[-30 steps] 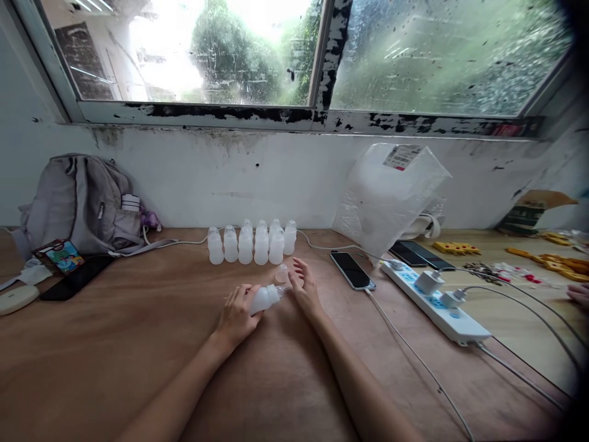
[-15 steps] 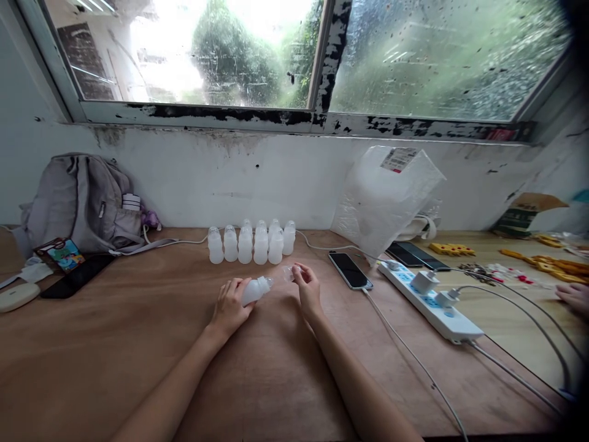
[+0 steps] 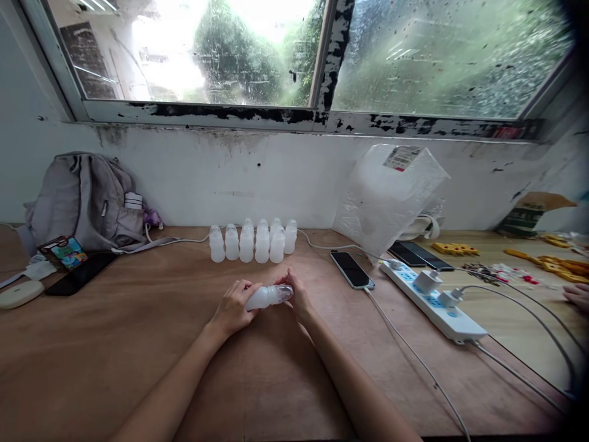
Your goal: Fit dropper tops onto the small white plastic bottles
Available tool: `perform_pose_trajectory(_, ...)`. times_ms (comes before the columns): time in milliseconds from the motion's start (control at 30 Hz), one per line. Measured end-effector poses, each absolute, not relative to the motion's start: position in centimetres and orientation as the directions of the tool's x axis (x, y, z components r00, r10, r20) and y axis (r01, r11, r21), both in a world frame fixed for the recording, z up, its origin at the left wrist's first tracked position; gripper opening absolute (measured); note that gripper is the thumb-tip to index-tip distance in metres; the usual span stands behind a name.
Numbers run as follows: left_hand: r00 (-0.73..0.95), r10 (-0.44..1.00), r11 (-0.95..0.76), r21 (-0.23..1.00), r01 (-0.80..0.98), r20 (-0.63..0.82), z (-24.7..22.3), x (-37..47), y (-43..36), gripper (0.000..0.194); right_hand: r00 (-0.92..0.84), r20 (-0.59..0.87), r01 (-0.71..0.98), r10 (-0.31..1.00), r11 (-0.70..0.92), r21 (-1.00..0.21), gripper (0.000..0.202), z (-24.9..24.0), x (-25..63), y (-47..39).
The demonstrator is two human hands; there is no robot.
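A frosted white plastic bottle lies tilted on its side above the table, its neck pointing right. Wrapped round its body is my left hand. A clear cap now covers the bottle's neck, and the fingers of my right hand close on the cap's end. Whether the cap is fully seated I cannot tell. Beyond my hands, several similar capped bottles stand upright in a cluster near the wall.
Right of my hands lie a phone on a cable and a white power strip with plugs. A clear plastic bag leans on the wall. At left sit a grey backpack and a black phone. Another person's hand shows at far right.
My right hand has brought the clear cap left and down onto the bottle's neck; before, the two were apart. The bottle has turned closer to level.
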State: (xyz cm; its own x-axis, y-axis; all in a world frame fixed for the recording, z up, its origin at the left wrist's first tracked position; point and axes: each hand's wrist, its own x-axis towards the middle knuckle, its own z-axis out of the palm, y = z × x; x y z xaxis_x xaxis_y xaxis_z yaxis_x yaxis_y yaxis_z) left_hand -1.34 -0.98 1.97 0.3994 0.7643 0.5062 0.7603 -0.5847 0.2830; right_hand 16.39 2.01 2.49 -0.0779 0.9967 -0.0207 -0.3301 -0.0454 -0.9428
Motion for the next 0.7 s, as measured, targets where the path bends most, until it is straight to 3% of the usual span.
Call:
perform_pose_trajectory(167, 0.475, 0.755, -0.63, 0.3, 0.716, 0.453, 2.5, -1.1, -1.5, 0.05, -0.27, -0.114, -0.434, 0.956, -0.226, -0.872, 0.051, 3.3, 16.9, 1.8)
perform_pose_trajectory(333, 0.503, 0.766, -0.639, 0.381, 0.669, 0.402, 2.8, -1.3, -1.6, 0.047, -0.382, -0.055, -0.396, 0.923, -0.217, -0.892, 0.049, 3.6, 16.9, 1.5)
perform_pose_trajectory(533, 0.442, 0.799, -0.599, 0.466, 0.652, 0.408, 2.8, -1.1, -1.5, 0.047, -0.256, 0.016, -0.412, 0.967, -0.094, -0.906, 0.036, 3.3, 16.7, 1.4)
perform_pose_trajectory(700, 0.418, 0.8, -0.58, 0.378, 0.722, 0.43, 2.2, -0.6, -1.6, 0.048, -0.092, -0.085, -0.467, 0.992, -0.118, -0.876, 0.032, 2.4, 15.9, 1.7)
